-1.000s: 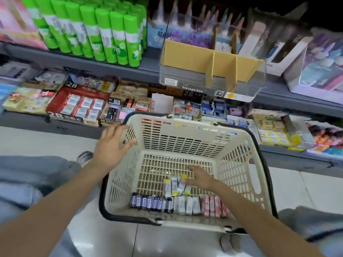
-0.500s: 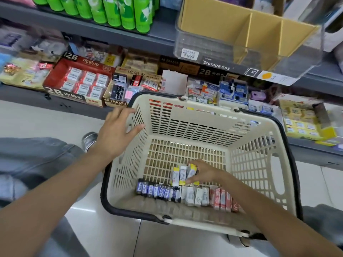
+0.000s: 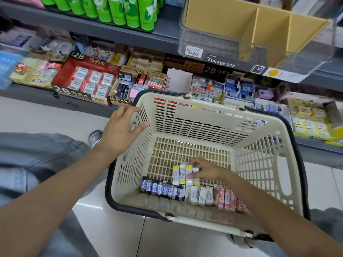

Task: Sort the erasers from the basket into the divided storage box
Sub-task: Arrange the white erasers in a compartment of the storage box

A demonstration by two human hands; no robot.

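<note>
A cream plastic basket with black handles stands on the floor in front of the shelves. Along its near wall lie rows of erasers: dark blue ones, white ones and red ones. Behind them stands a small bunch of yellow-and-white erasers. My right hand is down in the basket and pinches that bunch with fingers and thumb. My left hand rests on the basket's left rim, fingers spread. The clear storage box with cardboard dividers sits on the upper shelf, top right.
The lower shelf behind the basket carries boxes of 2B and 4B erasers and other small stationery. Green glue sticks stand on the upper shelf left of the storage box. My knees in grey trousers flank the basket on the tiled floor.
The view has dropped and moved closer to the basket. My right hand has closed round the yellow-and-white erasers. My left hand has stayed on the left rim.
</note>
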